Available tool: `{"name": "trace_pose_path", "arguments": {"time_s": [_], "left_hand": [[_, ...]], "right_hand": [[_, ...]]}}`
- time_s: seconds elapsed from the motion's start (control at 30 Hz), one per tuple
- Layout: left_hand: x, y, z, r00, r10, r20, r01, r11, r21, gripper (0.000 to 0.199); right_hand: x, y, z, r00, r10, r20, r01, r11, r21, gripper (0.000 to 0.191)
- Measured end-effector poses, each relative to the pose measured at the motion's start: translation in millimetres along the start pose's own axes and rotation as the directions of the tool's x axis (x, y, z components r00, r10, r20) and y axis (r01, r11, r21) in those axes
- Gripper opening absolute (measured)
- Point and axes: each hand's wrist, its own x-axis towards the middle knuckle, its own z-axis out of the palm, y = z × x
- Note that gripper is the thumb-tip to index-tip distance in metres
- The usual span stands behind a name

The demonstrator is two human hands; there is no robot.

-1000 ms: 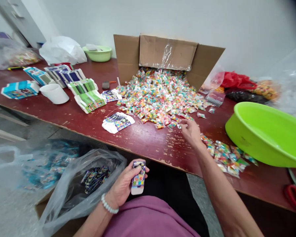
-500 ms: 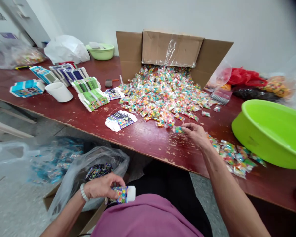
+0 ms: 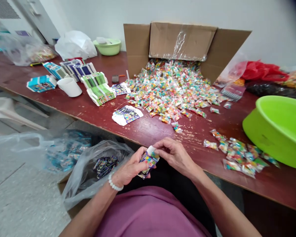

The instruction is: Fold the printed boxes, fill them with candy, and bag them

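Observation:
Over my lap, my left hand point(image 3: 129, 169) is closed around a small printed candy box point(image 3: 148, 161), tilted with its white end flap up. My right hand point(image 3: 175, 155) pinches a small wrapped candy packet at the box's open end; most of the packet is hidden by the fingers and the flap. Beyond the hands, a large heap of wrapped candies point(image 3: 172, 89) spills from a cardboard carton point(image 3: 182, 41) lying on its side. Flat printed boxes point(image 3: 127, 115) lie fanned out on the red table point(image 3: 101, 121).
A green basin point(image 3: 268, 131) stands at the right, beside a smaller candy pile point(image 3: 241, 156). Bundled cartons point(image 3: 98, 89) and a white cup point(image 3: 69, 87) are at the left. Below the table edge, an open plastic bag point(image 3: 81, 177) contains dark filled boxes point(image 3: 106, 166).
My right hand has come back from the candy heap to the box with a packet. My left hand has raised the box and moved it right, so both hands now meet.

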Motion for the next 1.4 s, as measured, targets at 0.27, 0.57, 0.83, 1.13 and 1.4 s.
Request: {"name": "trace_pose_path", "arguments": {"time_s": [0.27,0.57,0.83,1.13,1.4], "left_hand": [[9,-13,9.3,0.984,0.0,-0.176,-0.042,0.971,-0.235,0.051],[7,-11,20.6,0.972,0.081,-0.222,-0.144,0.948,-0.285,0.03],[7,-3,19.8,0.982,-0.059,-0.182,-0.026,0.902,-0.431,0.046],[9,-3,18.4,0.976,-0.019,-0.216,-0.067,0.921,-0.383,0.034],[7,-8,19.6,0.974,0.003,-0.227,-0.077,0.945,-0.319,0.041]], "right_hand": [[-1,7,0,0.955,0.294,0.031,-0.276,0.847,0.455,0.04],[-7,10,26,0.942,0.271,0.199,-0.336,0.775,0.535,0.031],[-13,3,31,0.98,-0.138,-0.143,0.141,0.99,0.014,0.017],[-11,4,22,0.949,-0.307,-0.069,0.297,0.946,-0.126,0.011],[-12,3,23,0.978,-0.151,-0.145,0.132,0.982,-0.132,0.021]]}}
